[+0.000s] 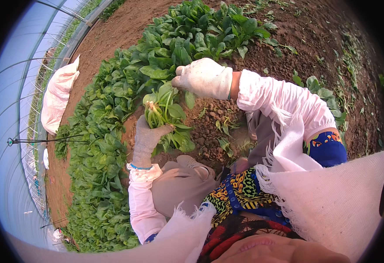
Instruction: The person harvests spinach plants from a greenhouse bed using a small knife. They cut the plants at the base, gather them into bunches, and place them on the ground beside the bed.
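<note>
My left hand [146, 139], in a grey knit glove, grips a bunch of leafy greens that look like spinach [165, 115], its pale roots and green stems facing up. Just above and to the right of the bunch is my right hand [203, 78], in a white knit glove with curled fingers. Its fingertips meet the leaves at the bunch's upper edge, and whether they hold anything is hidden. Growing spinach-like plants [113, 98] stand in a dense bed beyond and to the left of both hands.
Crumbly soil [208, 131] with loose leaves lies between the hands and my shoes. A pale sack [59, 95] rests by the greenhouse's plastic side wall [11, 108] at left. Thin black rods [47, 140] reach over the bed. Scattered leaves lie on the ground at right.
</note>
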`<state>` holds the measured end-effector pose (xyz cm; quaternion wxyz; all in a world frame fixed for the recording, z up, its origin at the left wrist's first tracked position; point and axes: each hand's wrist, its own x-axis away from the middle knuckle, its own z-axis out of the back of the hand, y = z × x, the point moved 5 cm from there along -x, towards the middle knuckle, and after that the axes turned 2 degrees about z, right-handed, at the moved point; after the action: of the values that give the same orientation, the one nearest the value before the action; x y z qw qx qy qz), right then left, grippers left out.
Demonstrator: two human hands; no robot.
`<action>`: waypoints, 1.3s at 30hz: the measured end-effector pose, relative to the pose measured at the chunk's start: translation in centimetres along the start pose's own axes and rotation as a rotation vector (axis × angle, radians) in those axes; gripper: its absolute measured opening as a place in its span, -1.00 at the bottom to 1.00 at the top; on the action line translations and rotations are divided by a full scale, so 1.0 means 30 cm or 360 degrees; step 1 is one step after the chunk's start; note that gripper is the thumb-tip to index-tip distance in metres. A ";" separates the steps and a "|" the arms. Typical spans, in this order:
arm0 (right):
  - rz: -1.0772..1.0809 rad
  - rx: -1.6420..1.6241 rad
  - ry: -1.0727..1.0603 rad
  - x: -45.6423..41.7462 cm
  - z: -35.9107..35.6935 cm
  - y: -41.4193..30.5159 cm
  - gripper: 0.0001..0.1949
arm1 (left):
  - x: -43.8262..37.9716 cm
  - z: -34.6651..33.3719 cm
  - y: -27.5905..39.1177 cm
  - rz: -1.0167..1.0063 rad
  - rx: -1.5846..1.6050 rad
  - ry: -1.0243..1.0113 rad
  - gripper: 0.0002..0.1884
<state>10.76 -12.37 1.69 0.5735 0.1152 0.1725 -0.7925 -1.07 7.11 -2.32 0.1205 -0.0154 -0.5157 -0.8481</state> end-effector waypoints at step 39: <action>-0.0384 -0.0152 -0.1364 0.257 -0.098 0.174 -0.43 | -0.029 0.024 -0.040 -0.0096 0.0469 0.0158 -0.56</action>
<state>13.25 -19.35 -4.66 0.5012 -0.2712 -0.0319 -0.8211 -0.57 8.43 -3.15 0.1214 0.0599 -0.6281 -0.7663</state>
